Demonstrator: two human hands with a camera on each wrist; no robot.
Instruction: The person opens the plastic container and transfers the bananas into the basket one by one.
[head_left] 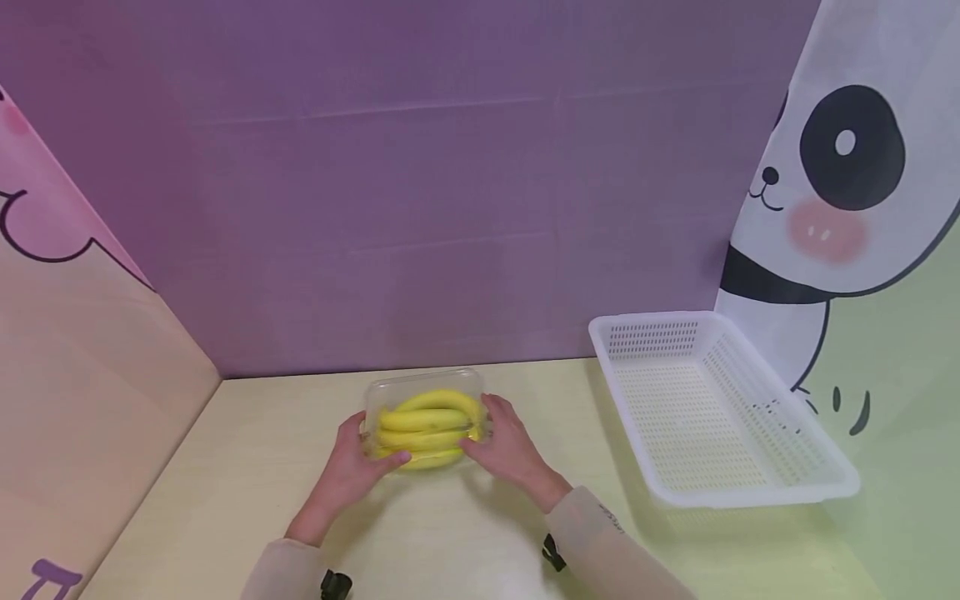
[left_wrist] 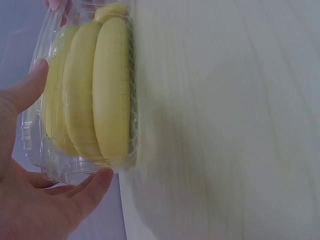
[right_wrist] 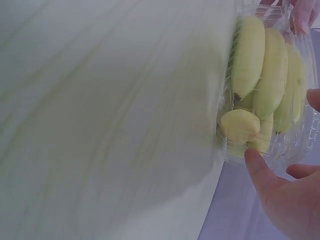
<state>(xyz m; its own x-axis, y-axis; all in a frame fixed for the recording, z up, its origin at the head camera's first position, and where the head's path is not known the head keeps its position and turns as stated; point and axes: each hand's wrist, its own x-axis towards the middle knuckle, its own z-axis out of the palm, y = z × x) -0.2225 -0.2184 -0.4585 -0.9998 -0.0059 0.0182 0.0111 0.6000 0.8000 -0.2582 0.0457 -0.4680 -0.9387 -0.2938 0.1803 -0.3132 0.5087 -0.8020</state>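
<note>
A clear plastic clamshell box (head_left: 422, 382) packed with yellow bananas (head_left: 423, 419) is held between both hands, near the back middle of the table. At its left end my left hand (head_left: 352, 467) grips it, thumb (left_wrist: 32, 85) over the top edge and fingers at the side wall. My right hand (head_left: 512, 446) holds the opposite end, a fingertip (right_wrist: 252, 156) low against the wall beside the banana ends. Both wrist views show the bananas lying side by side through the plastic, the box close over the table.
To the right on the pale wooden table (head_left: 262, 450) stands a white perforated plastic basket (head_left: 690, 417) with nothing in it. A purple backdrop (head_left: 450, 183) rises behind the table, and a panda-printed panel (head_left: 900, 350) borders the right side.
</note>
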